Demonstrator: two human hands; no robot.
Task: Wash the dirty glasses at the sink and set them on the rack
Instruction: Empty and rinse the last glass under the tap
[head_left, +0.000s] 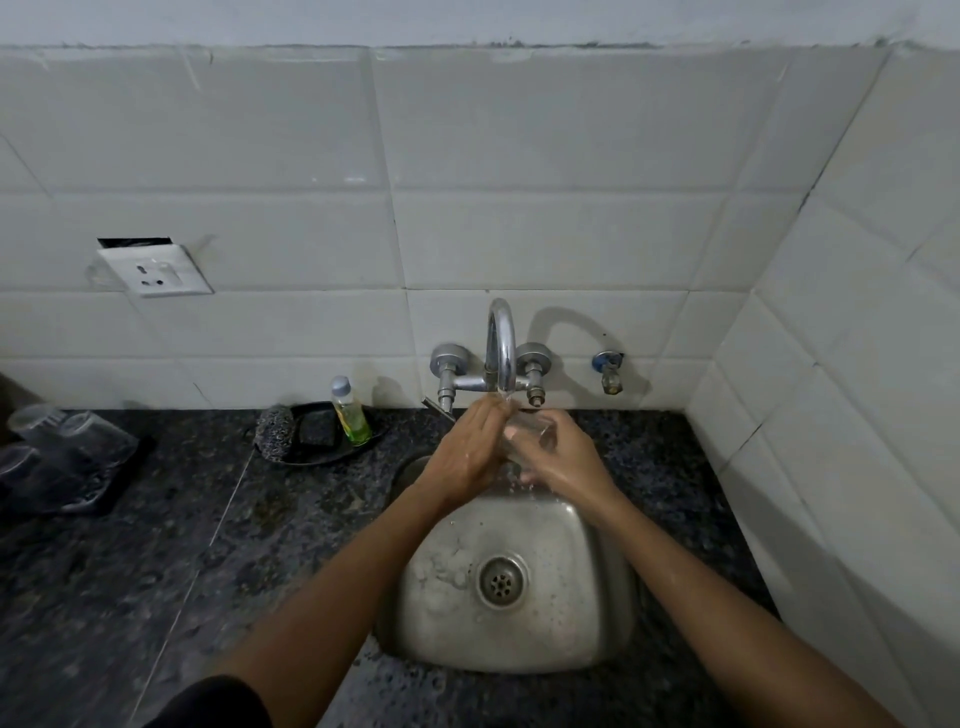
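A clear glass (527, 434) is held under the running chrome tap (501, 345), above the back of the steel sink (587, 613). My right hand (563, 460) grips the glass from the right side. My left hand (470, 449) presses against the glass's left side, its fingers reaching up into the water stream; how far they wrap round the glass is hidden. Water splashes below both hands. On the far left, several clear glasses (57, 431) stand upside down on a dark rack (111, 493).
A black soap dish (322, 457) behind the sink's left holds a steel scrubber (275, 426), a dark sponge (318, 431) and a green soap bottle (350, 413). White tiled walls close the back and right. A wall socket (156, 270) sits upper left. Dark granite counter (130, 597) spreads left.
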